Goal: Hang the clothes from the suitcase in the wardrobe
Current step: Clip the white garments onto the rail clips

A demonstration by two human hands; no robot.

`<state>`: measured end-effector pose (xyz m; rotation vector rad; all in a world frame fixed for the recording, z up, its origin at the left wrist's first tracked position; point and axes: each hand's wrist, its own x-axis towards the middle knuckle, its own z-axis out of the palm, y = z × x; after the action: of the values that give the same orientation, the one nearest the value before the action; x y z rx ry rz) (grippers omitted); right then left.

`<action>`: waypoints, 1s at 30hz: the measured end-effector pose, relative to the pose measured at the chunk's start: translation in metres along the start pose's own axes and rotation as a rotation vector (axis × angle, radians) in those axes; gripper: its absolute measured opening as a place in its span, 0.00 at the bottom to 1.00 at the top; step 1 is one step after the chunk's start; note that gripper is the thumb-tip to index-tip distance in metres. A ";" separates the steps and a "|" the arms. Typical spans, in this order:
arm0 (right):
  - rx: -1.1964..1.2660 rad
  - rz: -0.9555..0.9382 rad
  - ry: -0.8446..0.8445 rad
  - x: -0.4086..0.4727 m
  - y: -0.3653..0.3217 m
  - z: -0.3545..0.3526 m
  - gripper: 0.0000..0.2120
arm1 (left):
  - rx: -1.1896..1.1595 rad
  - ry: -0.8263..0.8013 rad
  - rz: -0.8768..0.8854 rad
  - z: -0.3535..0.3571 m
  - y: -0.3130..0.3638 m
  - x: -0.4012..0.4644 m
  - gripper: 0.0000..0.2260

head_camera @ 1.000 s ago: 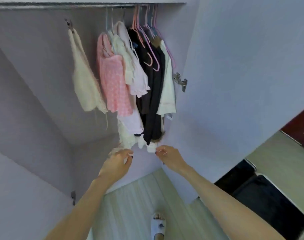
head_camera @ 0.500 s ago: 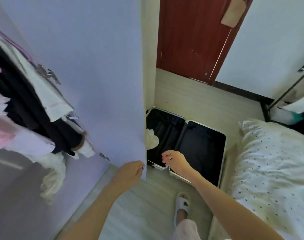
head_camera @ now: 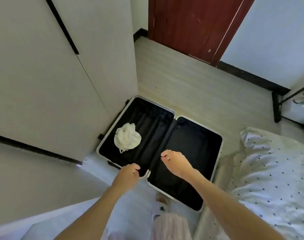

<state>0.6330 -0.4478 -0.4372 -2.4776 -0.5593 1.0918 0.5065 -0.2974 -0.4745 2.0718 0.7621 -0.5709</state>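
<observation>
A black suitcase (head_camera: 196,146) lies wide open on the floor, silver rim all round. In its left half sits one crumpled white garment (head_camera: 127,138); the right half holds nothing I can see. My left hand (head_camera: 127,174) hovers over the near edge of the left half, fingers loosely curled, holding nothing. My right hand (head_camera: 176,161) hangs above the centre hinge and right half, fingers relaxed and bent downward, also empty. The wardrobe (head_camera: 49,80) shows only its pale outer panels at the left; the hanging clothes are out of view.
A bed with a dotted white cover (head_camera: 272,179) fills the right side, close to the suitcase. A dark red door (head_camera: 191,25) stands at the back. A black metal frame (head_camera: 277,104) is at the far right. My foot in a slipper (head_camera: 160,200) is by the suitcase's near corner.
My view has swung from the hanging clothes inside the wardrobe rightward and down to the open suitcase. Both empty hands have come away from the clothes and now hover over the suitcase.
</observation>
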 end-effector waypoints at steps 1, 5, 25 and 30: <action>-0.049 -0.006 -0.005 0.025 0.010 -0.005 0.16 | 0.006 0.005 -0.045 0.003 -0.004 0.031 0.14; -0.150 -0.046 0.000 0.117 0.043 0.004 0.16 | 0.014 0.053 -0.113 0.015 -0.030 0.134 0.14; -0.554 -0.405 0.050 0.546 0.196 0.278 0.18 | 0.353 0.322 -0.301 0.161 -0.304 0.570 0.33; -0.404 -0.318 -0.014 0.528 0.190 0.265 0.16 | 0.374 0.401 -0.221 0.150 -0.298 0.542 0.19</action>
<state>0.7987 -0.3010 -1.0174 -2.5797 -1.2365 0.9423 0.6679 -0.1135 -1.0620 2.5068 1.2010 -0.4453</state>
